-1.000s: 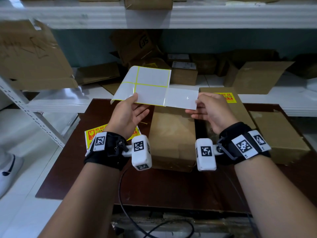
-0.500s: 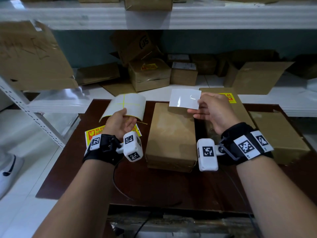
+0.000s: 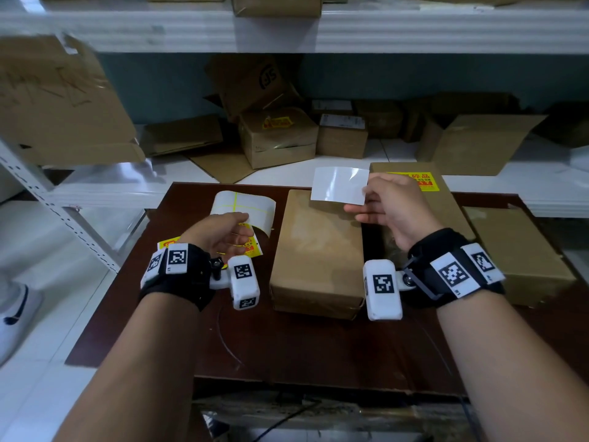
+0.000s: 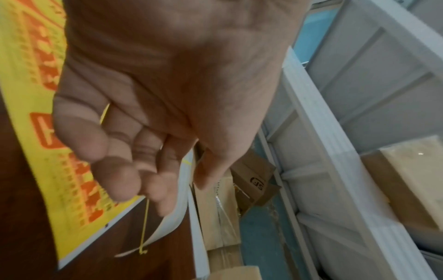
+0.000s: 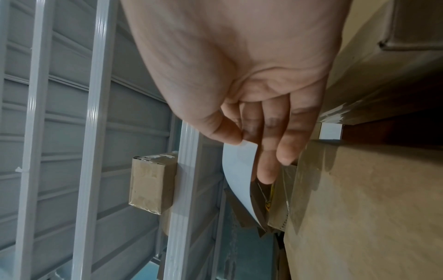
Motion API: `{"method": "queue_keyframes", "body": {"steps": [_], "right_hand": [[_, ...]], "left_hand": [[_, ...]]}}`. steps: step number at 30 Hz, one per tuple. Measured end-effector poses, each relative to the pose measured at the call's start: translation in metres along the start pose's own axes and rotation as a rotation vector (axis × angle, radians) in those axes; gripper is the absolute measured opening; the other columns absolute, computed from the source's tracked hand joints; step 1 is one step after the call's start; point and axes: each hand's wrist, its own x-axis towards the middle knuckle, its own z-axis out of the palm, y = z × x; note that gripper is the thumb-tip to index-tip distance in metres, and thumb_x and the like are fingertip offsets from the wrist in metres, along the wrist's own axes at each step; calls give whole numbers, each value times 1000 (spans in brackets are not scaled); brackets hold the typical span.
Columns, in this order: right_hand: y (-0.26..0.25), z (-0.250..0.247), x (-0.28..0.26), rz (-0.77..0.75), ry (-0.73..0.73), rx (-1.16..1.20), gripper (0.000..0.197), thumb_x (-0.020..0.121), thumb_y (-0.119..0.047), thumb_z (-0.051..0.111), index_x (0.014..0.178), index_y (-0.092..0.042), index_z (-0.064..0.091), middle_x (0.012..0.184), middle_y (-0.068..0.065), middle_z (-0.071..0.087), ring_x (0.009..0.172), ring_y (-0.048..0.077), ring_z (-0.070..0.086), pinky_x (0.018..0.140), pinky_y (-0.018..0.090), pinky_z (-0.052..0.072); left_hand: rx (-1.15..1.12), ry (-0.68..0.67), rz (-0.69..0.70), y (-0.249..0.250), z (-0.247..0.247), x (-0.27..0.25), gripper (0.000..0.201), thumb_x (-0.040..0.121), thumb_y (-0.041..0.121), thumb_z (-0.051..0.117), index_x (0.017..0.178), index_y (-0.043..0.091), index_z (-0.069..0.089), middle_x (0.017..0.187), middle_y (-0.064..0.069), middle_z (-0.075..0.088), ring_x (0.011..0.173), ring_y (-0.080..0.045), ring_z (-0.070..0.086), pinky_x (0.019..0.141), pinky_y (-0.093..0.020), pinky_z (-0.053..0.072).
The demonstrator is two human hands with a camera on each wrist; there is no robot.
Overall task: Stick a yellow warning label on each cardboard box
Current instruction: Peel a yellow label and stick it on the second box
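My right hand (image 3: 360, 199) pinches a peeled label (image 3: 339, 185) by its right edge, its white back toward me, over the far end of the plain middle cardboard box (image 3: 318, 250). In the right wrist view, thumb and fingers of that hand (image 5: 246, 144) pinch the curling label (image 5: 239, 170). My left hand (image 3: 245, 224) holds the curled white backing sheet (image 3: 242, 205) low over the table's left side. The left wrist view has that hand (image 4: 182, 180) with the backing sheet (image 4: 177, 217) between thumb and fingers. The box behind my right hand (image 3: 446, 202) carries a yellow label (image 3: 411, 181).
A yellow label sheet (image 3: 251, 248) lies on the dark brown table (image 3: 287, 346) under my left hand. A third box (image 3: 516, 250) sits at the right. Behind stands a white shelf (image 3: 398, 151) with several boxes; a slanted rack post (image 3: 63, 218) is at left.
The label came off the backing sheet into my right hand. My left hand dropped down and left with the sheet, which curled over the yellow sheet on the table.
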Motion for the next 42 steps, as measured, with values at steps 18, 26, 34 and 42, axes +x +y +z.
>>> {"method": "queue_keyframes", "body": {"steps": [18,26,34,42], "right_hand": [[-12,27,-20,-197,-94,-172,24,91,1,59,82,-18,70,70,-1,61,63,12,57,58,31,56],[-10,29,-22,-287,-218,-195,19,96,-11,65,98,-29,72,91,-3,71,82,13,68,68,32,60],[-9,29,-23,-258,-300,-213,23,101,-13,57,115,-20,73,113,5,74,90,15,68,72,32,59],[0,25,-10,-153,-149,-115,16,98,-12,61,108,-17,73,114,10,72,82,14,63,58,24,55]], "left_hand": [[-128,-417,627,50,52,-90,27,99,23,56,120,11,69,119,-9,71,105,-20,68,80,-32,57],[-169,-356,633,50,56,-88,14,92,21,68,105,19,69,104,-3,70,100,-18,67,83,-36,55],[-236,-296,596,50,60,-84,20,89,24,72,105,17,62,95,-1,67,89,-14,67,72,-31,53],[-596,-409,404,50,50,-76,14,98,21,52,106,12,59,95,-8,65,75,-16,65,59,-24,52]]}}
